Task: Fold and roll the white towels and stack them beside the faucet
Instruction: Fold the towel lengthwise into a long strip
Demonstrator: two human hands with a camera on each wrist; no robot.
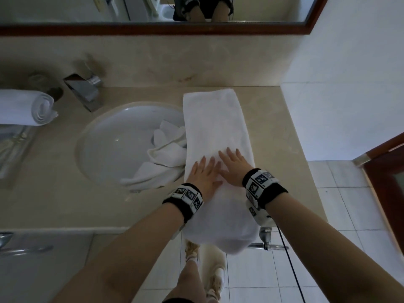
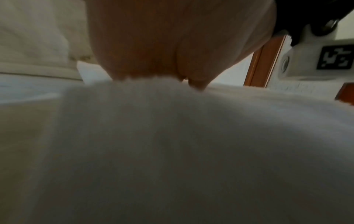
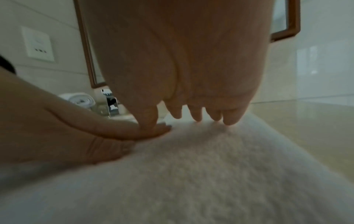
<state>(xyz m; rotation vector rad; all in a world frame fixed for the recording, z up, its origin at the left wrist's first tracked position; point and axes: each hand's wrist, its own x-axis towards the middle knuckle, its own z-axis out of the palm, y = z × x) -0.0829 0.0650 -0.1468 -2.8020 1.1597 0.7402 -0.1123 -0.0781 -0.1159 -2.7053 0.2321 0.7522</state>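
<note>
Both forearms bare, no sleeves. Left hand and right hand bare, no gloves or rings visible. Each wrist carries a black strap with white blocks printed with black-and-white square fiducial markers. White camera housing under right wrist; thin black cable hangs from it. Light-coloured shoes, pale socks

The folded towel is plain white, as are the rolled towel and the crumpled towel in the white sink. The table is beige with faint marbling. The faucet is shiny chrome. The mirror frame is reddish brown. Black wristbands with black-and-white square marker patterns are worn. The floor is tiled in pale grey-white.
</note>
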